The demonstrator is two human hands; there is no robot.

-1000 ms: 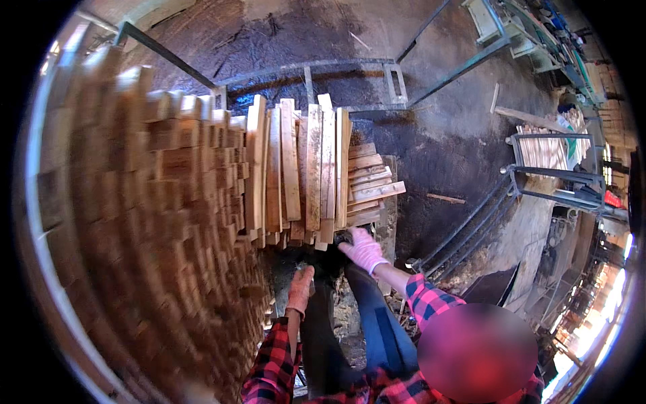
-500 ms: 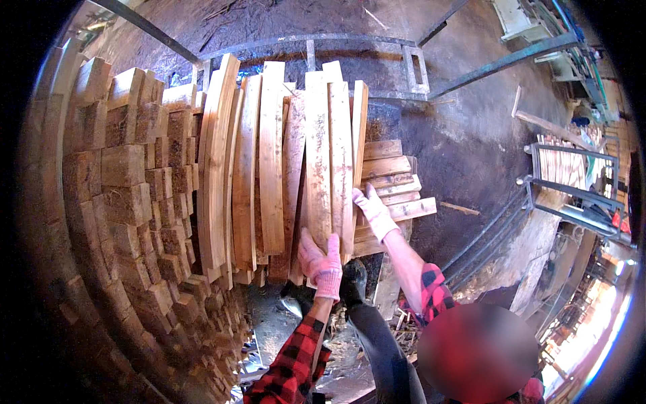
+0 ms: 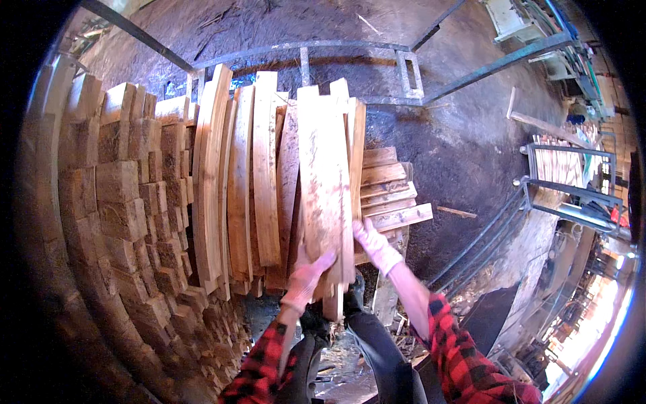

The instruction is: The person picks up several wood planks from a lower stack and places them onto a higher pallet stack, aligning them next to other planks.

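Observation:
Two or three pale wooden boards (image 3: 326, 182) lie side by side lengthwise between my gloved hands, their near ends blurred by motion. My left hand (image 3: 308, 275) grips their near left edge, thumb across the top. On the right my right hand (image 3: 377, 248) presses its fingers along the outer edge of the same group. Just left of them, more loose boards (image 3: 267, 175) rest lengthwise on the pile. Short crosswise boards (image 3: 393, 185) stick out to the right from under the group. The undersides of the held boards are hidden.
A tall stack of timber (image 3: 124, 182) fills the left side. Beyond the boards runs a metal frame (image 3: 303, 46) with bars slanting outward. Boards on a rack (image 3: 568, 161) stand at the far right. Wood scraps (image 3: 330, 370) litter the ground by my legs.
The boards between my hands have slid toward me, their near ends now lower in view. Both hands have come nearer, and my right hand has moved down along the boards' edge.

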